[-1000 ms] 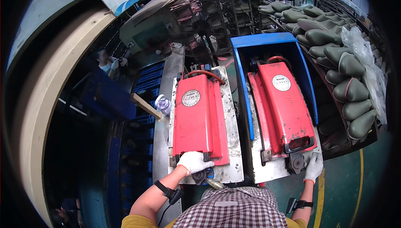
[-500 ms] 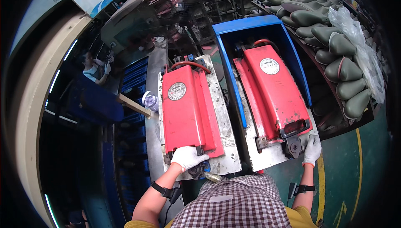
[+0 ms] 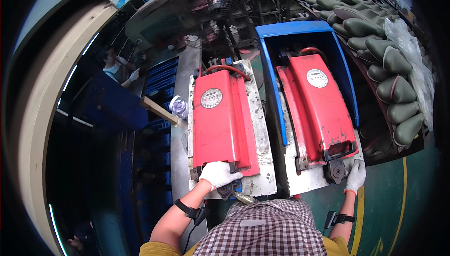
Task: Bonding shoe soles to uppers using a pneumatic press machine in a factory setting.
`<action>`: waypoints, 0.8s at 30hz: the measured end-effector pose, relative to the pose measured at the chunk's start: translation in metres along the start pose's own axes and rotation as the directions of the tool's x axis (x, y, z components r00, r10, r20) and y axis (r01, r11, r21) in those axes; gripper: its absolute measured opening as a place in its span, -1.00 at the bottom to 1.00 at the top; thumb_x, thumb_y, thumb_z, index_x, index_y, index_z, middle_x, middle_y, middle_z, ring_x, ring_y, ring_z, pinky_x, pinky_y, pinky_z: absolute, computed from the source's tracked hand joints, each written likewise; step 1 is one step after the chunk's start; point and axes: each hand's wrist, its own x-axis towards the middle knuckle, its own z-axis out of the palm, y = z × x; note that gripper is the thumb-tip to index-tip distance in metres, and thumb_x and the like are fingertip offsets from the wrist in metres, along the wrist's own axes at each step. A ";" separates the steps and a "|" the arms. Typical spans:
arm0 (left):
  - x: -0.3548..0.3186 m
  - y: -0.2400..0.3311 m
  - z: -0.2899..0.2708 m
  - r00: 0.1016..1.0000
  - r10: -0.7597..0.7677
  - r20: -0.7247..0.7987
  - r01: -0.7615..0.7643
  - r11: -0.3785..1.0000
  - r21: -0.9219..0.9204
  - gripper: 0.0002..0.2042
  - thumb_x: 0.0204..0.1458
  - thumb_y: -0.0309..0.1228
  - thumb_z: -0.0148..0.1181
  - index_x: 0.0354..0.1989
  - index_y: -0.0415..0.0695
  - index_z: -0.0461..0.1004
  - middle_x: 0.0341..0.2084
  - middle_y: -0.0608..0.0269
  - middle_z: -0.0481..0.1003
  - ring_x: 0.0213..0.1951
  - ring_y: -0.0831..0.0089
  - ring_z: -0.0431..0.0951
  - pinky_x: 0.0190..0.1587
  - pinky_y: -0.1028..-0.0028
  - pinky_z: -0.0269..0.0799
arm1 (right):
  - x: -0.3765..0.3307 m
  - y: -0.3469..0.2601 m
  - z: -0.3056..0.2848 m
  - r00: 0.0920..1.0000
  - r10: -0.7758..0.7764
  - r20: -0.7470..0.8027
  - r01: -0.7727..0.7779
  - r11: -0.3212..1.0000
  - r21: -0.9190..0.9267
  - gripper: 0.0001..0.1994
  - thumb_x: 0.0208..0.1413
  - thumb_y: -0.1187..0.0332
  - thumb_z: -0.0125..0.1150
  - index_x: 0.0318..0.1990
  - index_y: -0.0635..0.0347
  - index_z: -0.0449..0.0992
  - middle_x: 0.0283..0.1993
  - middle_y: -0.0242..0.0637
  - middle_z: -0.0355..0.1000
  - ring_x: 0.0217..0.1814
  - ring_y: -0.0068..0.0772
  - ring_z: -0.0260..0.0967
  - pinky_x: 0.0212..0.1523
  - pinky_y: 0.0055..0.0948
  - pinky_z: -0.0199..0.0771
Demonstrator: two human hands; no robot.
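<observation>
My left hand (image 3: 219, 174), in a white glove, is closed over the black handle (image 3: 233, 167) at the near end of the left red machine cover (image 3: 215, 125). Only the handle's end shows beside the fingers. Just below that hand sits a dark round fitting (image 3: 226, 190). To the right, my gloved right hand (image 3: 356, 176) grips the near right corner of the right machine's metal base plate (image 3: 311, 178); its fingertips are partly hidden. The right red cover (image 3: 323, 111) is down, with its own black handle (image 3: 340, 150) free beside a round dark knob (image 3: 336, 171).
A blue hood (image 3: 294, 29) surrounds the right machine's back and sides. Many olive-green boot-shaped pieces (image 3: 393, 87) are stacked at right under clear plastic (image 3: 417, 64). A purple-lidded bottle (image 3: 179, 107) stands left, near a wooden bar (image 3: 159, 111). A co-worker (image 3: 115, 66) is farther left.
The whole scene has shifted slightly to the right in the picture as my head turned. Both hands keep their places on the handle and the base plate.
</observation>
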 end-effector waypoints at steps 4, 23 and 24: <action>-0.001 0.000 0.002 1.000 0.023 -0.018 -0.024 0.999 -0.023 -0.30 0.13 0.38 0.15 -0.42 -0.14 0.72 -0.51 -0.08 0.64 -0.38 -0.02 0.69 -0.25 0.09 0.56 | 0.000 0.000 -0.001 0.999 -0.033 -0.003 0.033 0.999 0.007 -0.64 0.39 0.11 0.10 -0.04 0.21 0.66 -0.10 0.02 0.66 -0.08 0.15 0.62 -0.02 -0.02 0.53; -0.032 0.040 -0.031 0.967 -0.185 -0.172 0.190 0.982 0.008 -0.37 0.12 0.24 0.27 -0.09 -0.19 0.61 -0.20 -0.04 0.67 -0.08 -0.01 0.69 0.03 0.09 0.56 | -0.020 -0.009 -0.018 0.995 -0.012 0.099 0.030 0.983 -0.182 -0.54 0.42 -0.05 0.00 0.35 -0.22 0.55 -0.03 0.13 0.66 0.02 0.31 0.61 0.07 0.15 0.55; -0.033 0.054 -0.037 0.950 -0.112 -0.293 0.097 0.993 -0.067 -0.42 0.11 0.15 0.34 -0.01 -0.18 0.61 -0.17 -0.04 0.67 -0.05 -0.01 0.68 0.06 0.08 0.55 | -0.028 -0.007 -0.023 0.989 0.028 0.145 0.006 0.974 -0.226 -0.52 0.43 -0.06 -0.01 0.39 -0.26 0.52 -0.11 0.18 0.65 -0.03 0.34 0.61 0.05 0.18 0.55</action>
